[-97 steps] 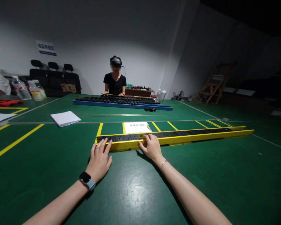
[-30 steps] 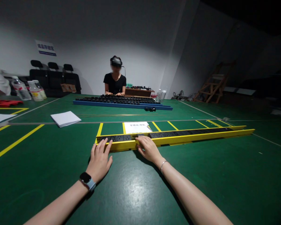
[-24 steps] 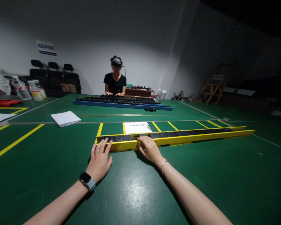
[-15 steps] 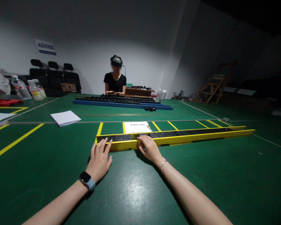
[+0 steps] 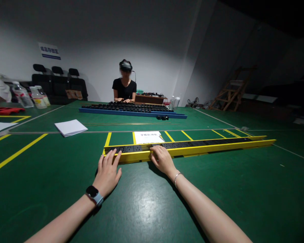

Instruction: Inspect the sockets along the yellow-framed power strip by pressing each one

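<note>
A long yellow rail (image 5: 218, 146) lies across the green table, with a row of black socket modules (image 5: 172, 145) set in its channel. My left hand (image 5: 107, 175) rests at the rail's left end, fingers spread over the near wall beside a few sockets (image 5: 133, 149). Further right, my right hand (image 5: 163, 161) reaches over the near wall with bent fingers close together. Its fingertips are in the channel at the left end of the longer socket row, on a module they partly cover. A short gap in the channel separates the two groups of sockets.
Behind the rail lie a printed paper label (image 5: 148, 137) and a folded white sheet (image 5: 71, 127). Blue rails (image 5: 134, 113) with many black parts stand farther back, before a seated person (image 5: 125, 89). Bottles (image 5: 38, 98) and a red part (image 5: 6, 110) are at left.
My right hand has shifted slightly to the right along the channel. My left hand and the yellow rail stay where they were.
</note>
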A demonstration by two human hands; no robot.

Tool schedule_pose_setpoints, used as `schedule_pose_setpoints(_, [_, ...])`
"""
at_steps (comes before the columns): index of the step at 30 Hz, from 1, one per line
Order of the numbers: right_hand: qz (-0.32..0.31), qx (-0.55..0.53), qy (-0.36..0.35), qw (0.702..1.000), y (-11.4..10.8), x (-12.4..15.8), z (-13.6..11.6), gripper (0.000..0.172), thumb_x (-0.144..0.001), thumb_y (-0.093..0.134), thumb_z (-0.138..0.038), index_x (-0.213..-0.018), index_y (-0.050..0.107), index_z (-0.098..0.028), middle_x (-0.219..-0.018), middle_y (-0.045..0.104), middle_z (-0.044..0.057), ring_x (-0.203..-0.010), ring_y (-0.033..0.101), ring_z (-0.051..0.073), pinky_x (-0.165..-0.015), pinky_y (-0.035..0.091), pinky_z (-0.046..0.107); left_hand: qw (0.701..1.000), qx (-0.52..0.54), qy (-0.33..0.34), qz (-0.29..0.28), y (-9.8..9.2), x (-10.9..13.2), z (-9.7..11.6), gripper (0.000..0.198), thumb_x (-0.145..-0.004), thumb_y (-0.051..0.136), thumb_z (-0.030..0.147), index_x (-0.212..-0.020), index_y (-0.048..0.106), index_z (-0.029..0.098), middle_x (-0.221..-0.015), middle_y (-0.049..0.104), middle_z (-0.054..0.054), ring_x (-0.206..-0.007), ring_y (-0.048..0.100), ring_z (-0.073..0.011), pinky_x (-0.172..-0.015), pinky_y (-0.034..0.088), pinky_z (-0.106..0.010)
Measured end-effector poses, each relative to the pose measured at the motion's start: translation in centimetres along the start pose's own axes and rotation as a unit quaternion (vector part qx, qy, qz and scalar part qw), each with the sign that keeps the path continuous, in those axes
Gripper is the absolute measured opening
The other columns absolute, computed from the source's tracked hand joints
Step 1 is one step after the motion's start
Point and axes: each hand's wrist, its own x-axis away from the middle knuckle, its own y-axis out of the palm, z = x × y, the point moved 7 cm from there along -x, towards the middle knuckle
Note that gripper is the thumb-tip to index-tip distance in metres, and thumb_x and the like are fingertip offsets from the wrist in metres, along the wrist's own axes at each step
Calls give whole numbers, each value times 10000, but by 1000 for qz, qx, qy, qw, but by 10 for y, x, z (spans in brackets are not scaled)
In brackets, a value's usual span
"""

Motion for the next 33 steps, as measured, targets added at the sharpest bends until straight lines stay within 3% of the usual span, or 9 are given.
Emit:
schedule_pose_setpoints(19, [24, 46, 45, 998, -1, 2, 12, 177, -921, 474, -212, -1053, 584, -168, -958, 636, 104, -956, 559, 259, -858, 477, 424, 1000, -9, 2, -2, 0, 0, 1, 597, -867, 454, 267, -1444, 353, 152, -1468, 406, -169, -1358, 357, -314, -1135, 244, -542])
schedule_pose_setpoints(23, [19, -23, 4, 1000, 1, 3, 4, 291, -916, 466, -181, -1198, 536, -177, -1197, 577, 132, -1155, 516, 250, -996, 457, 437, 1000, -8, 1, -2, 0, 0, 0, 597, -868, 455, 267, -1444, 353, 150, -1466, 407, -169, -1356, 358, -318, -1137, 240, -544])
schedule_pose_setpoints(27, [-29, -67, -35, 997, 12, 2, -7, 395, -917, 455, -166, -1311, 464, -170, -1379, 461, 148, -1283, 441, 237, -1056, 435, 415, 1000, 3, -3, 0, 0, 0, 0, 597, -864, 461, 263, -1442, 360, 156, -1464, 411, -166, -1355, 361, -316, -1139, 237, -543])
schedule_pose_setpoints(33, [-67, -41, -8, 997, 20, -2, -10, 328, -938, 490, -253, -1257, 517, -182, -1136, 606, 124, -1069, 561, 248, -949, 480, 427, 1000, 9, -2, 5, -2, -1, 1, 592, -863, 463, 261, -1438, 366, 157, -1459, 418, -169, -1357, 360, -313, -1135, 243, -546])
